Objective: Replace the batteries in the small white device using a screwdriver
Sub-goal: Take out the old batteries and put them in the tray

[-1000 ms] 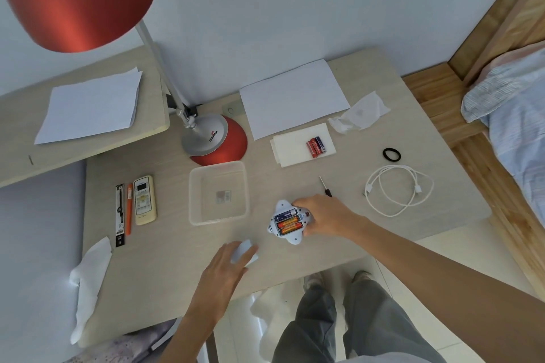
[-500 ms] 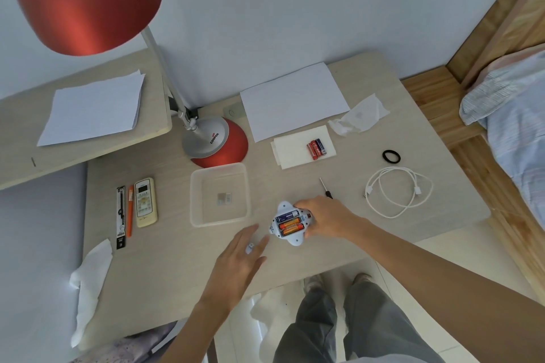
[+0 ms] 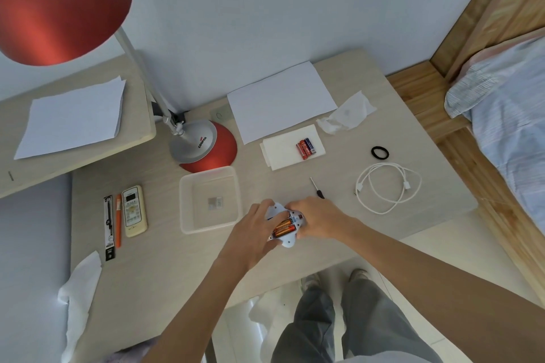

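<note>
One pale wooden tabletop (image 3: 165, 274) fills the view, with a red-shaded desk lamp (image 3: 59, 6) at its far left. At the near edge, the left hand (image 3: 253, 233) and right hand (image 3: 320, 219) meet around a small white plastic device (image 3: 287, 241), each grip clamped on its sides with fingers curled. Its back is open, showing orange batteries (image 3: 281, 227) seated inside. It looks light, rigid and smooth, and probably slippery, so it is best held by the outer rim, leaving the battery bay free. Farther off, red and blue spare batteries (image 3: 306, 148) lie on folded white paper (image 3: 280, 153). A slim black-handled screwdriver (image 3: 317, 188) lies just beyond the right hand, untouched.
</note>
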Action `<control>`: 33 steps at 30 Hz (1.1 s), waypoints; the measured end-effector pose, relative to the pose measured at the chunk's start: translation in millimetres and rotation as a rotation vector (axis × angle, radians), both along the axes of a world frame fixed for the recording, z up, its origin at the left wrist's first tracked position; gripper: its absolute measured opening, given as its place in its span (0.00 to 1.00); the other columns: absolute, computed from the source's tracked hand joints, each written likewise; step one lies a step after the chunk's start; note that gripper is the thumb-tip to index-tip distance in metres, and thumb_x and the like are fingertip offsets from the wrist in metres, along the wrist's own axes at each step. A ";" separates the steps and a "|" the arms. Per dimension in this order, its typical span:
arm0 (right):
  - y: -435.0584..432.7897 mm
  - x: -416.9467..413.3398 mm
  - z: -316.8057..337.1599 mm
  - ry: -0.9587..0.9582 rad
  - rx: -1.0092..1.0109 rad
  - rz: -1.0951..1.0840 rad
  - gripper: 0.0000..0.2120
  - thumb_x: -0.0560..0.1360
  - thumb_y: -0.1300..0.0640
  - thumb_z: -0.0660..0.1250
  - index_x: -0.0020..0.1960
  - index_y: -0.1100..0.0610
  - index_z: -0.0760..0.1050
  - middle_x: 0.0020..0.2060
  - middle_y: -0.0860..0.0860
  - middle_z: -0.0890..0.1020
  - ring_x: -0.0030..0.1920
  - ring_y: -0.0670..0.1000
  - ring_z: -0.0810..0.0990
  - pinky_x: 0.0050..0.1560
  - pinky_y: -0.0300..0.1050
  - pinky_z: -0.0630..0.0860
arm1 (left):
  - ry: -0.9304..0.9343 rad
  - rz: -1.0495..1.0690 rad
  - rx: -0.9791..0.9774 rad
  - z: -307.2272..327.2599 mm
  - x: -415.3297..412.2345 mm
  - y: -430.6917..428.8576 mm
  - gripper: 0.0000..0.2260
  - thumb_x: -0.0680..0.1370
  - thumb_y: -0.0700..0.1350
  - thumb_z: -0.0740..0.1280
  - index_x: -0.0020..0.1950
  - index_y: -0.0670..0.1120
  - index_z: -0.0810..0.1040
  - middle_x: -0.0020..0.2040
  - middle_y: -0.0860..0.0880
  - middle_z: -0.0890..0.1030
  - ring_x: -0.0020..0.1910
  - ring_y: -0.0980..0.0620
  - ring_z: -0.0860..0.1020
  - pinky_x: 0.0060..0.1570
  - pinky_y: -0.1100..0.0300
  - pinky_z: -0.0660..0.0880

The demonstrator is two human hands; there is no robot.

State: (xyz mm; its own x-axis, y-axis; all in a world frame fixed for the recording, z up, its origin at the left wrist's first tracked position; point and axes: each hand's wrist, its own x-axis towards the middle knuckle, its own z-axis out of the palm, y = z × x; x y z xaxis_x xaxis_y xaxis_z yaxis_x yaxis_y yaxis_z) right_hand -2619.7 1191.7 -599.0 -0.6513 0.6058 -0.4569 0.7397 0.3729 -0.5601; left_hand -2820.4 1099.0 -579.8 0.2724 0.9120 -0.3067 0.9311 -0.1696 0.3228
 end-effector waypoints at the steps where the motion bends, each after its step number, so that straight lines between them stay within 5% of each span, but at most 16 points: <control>1: 0.1 0.4 -0.5 -0.001 0.000 0.000 0.26 0.69 0.45 0.81 0.65 0.47 0.78 0.52 0.46 0.87 0.49 0.49 0.85 0.56 0.52 0.84 | 0.006 -0.009 -0.003 0.8 -0.8 2.5 0.33 0.79 0.56 0.76 0.80 0.59 0.65 0.79 0.50 0.63 0.75 0.48 0.69 0.68 0.52 0.80; 10: 4.1 1.9 1.5 -0.018 -0.007 0.013 0.28 0.69 0.46 0.81 0.66 0.47 0.78 0.52 0.46 0.87 0.50 0.48 0.85 0.55 0.51 0.84 | 0.047 -0.122 -0.035 4.8 -8.7 25.6 0.32 0.77 0.59 0.76 0.77 0.65 0.65 0.73 0.50 0.67 0.65 0.48 0.72 0.55 0.52 0.82; 33: 4.6 2.4 2.6 0.003 0.013 0.054 0.27 0.71 0.47 0.80 0.68 0.49 0.78 0.55 0.48 0.87 0.51 0.50 0.86 0.55 0.49 0.83 | 0.020 -0.124 -0.080 -11.2 -10.4 21.9 0.37 0.75 0.56 0.80 0.79 0.61 0.65 0.73 0.50 0.66 0.70 0.49 0.71 0.67 0.51 0.80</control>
State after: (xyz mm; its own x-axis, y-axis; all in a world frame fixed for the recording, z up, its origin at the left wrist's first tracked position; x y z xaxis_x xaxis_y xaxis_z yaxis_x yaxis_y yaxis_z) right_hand -2617.2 1196.3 -596.4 -0.6845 0.5753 -0.4477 0.7168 0.4195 -0.5570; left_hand -2830.9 1120.9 -591.0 0.3748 0.8441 -0.3833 0.9110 -0.2586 0.3214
